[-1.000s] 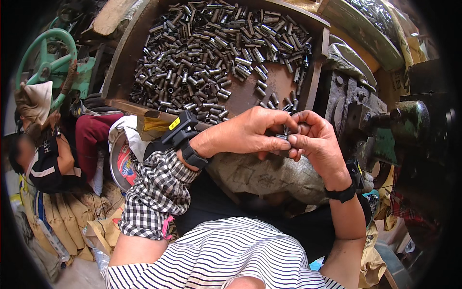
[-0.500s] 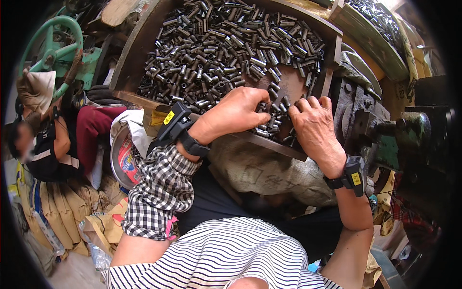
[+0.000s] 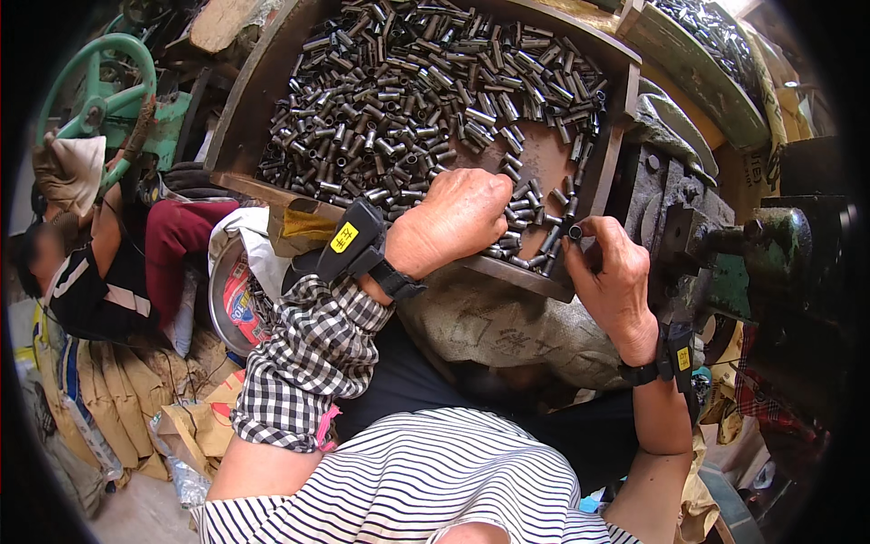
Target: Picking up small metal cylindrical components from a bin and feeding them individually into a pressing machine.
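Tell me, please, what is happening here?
The person's right hand pinches a short metal tube by the right side of a tray. The left hand is curled over its near side; whether it holds anything is hidden. Many similar loose tubes lie in the tray. A co-worker is at the left.

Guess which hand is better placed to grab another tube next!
Probably the left hand: it's over the tray, close to loose tubes. The right hand pinches a tube by the tray's edge. I can't see whether the left holds anything.
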A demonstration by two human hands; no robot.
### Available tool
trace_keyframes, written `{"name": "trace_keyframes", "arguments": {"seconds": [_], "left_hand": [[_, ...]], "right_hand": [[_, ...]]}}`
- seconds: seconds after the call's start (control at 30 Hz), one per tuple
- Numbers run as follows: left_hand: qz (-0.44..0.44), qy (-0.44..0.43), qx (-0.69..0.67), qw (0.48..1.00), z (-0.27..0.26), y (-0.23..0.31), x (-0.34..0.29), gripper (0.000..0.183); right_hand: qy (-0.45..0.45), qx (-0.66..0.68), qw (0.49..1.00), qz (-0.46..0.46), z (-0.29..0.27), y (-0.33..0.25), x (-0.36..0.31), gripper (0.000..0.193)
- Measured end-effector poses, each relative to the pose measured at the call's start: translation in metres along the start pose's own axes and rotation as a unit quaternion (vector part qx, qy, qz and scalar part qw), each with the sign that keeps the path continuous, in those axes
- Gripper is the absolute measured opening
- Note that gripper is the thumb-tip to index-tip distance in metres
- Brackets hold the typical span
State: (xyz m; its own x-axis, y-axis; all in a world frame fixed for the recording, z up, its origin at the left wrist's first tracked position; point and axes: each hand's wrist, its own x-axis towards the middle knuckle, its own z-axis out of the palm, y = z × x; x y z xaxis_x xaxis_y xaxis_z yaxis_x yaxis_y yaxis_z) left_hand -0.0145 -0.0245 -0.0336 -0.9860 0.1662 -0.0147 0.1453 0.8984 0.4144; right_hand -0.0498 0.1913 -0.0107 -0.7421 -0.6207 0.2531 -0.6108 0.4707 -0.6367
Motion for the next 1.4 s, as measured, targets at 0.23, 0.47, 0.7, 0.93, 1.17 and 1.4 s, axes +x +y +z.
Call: {"name": "trace_keyframes", "arguments": {"seconds": [0.23, 0.47, 0.7, 0.93, 1.17, 1.4], "left_hand": [[-0.015, 0.005, 0.040, 0.999, 0.001, 0.012, -0.002, 0.022], [0.017, 0.022, 0.037, 0.999, 0.007, -0.001, -0.005, 0.024], [-0.013, 0.038, -0.207, 0.977, -0.005, 0.006, 0.004, 0.020], [-0.169, -0.063, -0.684, 0.707, -0.013, 0.023, 0.006, 0.016], [-0.176, -0.058, -0.711, 0.678, -0.002, 0.024, 0.007, 0.014], [-0.164, -0.052, -0.729, 0.663, 0.000, 0.023, 0.005, 0.014]], "right_hand": [[0.019, 0.052, 0.998, 0.009, 0.010, 0.007, -0.002, 0.022], [0.039, 0.076, 0.996, 0.018, 0.011, 0.008, -0.002, 0.020], [-0.014, 0.268, 0.948, 0.171, 0.004, 0.002, -0.003, 0.012], [-0.036, 0.438, 0.854, 0.280, -0.003, 0.001, -0.002, 0.012], [-0.013, 0.515, 0.809, 0.284, 0.004, 0.009, -0.004, 0.014], [0.004, 0.532, 0.792, 0.298, 0.004, 0.009, -0.004, 0.014]]}}
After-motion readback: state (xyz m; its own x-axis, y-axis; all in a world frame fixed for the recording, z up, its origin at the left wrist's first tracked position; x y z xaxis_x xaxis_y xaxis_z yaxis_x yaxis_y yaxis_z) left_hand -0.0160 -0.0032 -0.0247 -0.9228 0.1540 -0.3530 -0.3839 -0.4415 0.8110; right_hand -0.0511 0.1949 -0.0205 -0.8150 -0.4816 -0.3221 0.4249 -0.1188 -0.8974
